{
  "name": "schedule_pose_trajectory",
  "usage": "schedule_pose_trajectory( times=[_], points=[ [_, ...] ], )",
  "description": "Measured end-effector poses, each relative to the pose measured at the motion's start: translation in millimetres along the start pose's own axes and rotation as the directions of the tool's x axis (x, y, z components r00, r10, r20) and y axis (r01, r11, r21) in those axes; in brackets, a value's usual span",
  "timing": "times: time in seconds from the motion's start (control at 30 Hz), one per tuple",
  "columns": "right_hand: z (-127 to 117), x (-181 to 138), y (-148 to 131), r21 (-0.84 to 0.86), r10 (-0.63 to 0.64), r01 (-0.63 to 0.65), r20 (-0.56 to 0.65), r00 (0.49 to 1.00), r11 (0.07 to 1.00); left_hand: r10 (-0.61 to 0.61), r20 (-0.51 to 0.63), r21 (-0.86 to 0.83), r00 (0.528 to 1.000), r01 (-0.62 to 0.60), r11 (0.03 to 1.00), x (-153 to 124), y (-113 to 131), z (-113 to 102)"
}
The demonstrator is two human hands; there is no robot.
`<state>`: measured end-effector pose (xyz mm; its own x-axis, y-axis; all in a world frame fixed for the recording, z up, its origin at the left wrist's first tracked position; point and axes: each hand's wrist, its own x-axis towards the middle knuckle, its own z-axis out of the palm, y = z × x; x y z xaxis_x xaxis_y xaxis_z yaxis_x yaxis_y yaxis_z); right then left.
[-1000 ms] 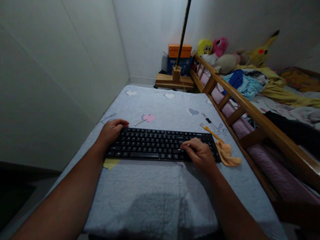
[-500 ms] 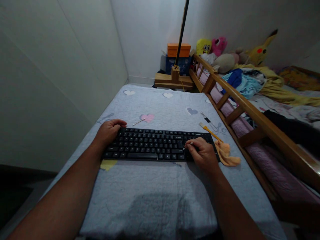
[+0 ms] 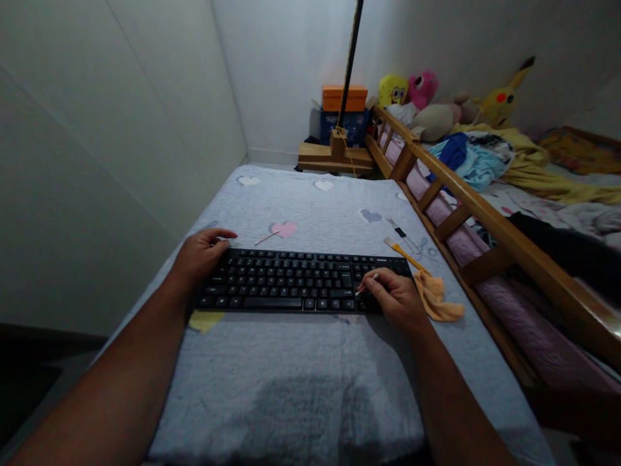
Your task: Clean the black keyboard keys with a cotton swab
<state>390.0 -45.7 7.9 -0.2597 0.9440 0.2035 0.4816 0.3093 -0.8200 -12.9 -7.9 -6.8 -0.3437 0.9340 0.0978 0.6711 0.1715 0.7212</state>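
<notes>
A black keyboard [image 3: 284, 281] lies flat on the pale blue quilted cover, long side toward me. Over its right part, my right hand [image 3: 392, 294] pinches a cotton swab [image 3: 367, 285] between thumb and fingers. The swab slants down, its lower tip at the keys left of the number pad; whether it presses them I cannot tell. My left hand [image 3: 198, 255] rests at the keyboard's upper left corner, index finger stretched out and thumb apart from it. Some of its fingers are hidden. A second cotton swab [image 3: 266, 237] lies behind the keyboard, partly over a pink heart print.
Right of the keyboard lie an orange cloth [image 3: 440, 301], a yellow-handled brush [image 3: 405, 254] and a slim tool with a black band [image 3: 400, 232]. A wooden bed rail [image 3: 460, 191] borders the right side. Boxes [image 3: 344, 98] and a pole on a wooden base [image 3: 334, 155] stand behind.
My left hand has shifted slightly left at the keyboard corner, its index finger straighter and further from the thumb. The swab in my right hand has tilted, showing more of its stick.
</notes>
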Motion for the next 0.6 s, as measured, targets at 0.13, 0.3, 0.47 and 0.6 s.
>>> schedule_pose_trajectory(
  times=[0.13, 0.3, 0.47, 0.6],
  points=[
    [0.5, 0.3, -0.4, -0.019, 0.005, -0.004, 0.038, 0.999, 1.000, 0.099, -0.117, 0.041, 0.988, -0.095, 0.995, -3.4, 8.8, -6.0],
    [3.5, 0.7, 1.8, -0.053, -0.015, 0.016, 0.021, 1.000, 0.998, 0.402, 0.002, 0.066, 0.916, -0.401, 0.914, -21.0, 38.1, 5.0],
    [5.5, 0.2, 4.8, -0.093, -0.031, 0.029, -0.015, 0.999, 0.995, 0.635, 0.193, 0.053, 0.748, -0.654, 0.755, -42.7, 61.6, 23.8],
    [6.2, 0.6, 4.8, -0.114, -0.032, 0.029, -0.017, 0.999, 0.993, 0.708, 0.192, 0.019, 0.680, -0.724, 0.690, -55.6, 71.7, 32.2]
  ],
)
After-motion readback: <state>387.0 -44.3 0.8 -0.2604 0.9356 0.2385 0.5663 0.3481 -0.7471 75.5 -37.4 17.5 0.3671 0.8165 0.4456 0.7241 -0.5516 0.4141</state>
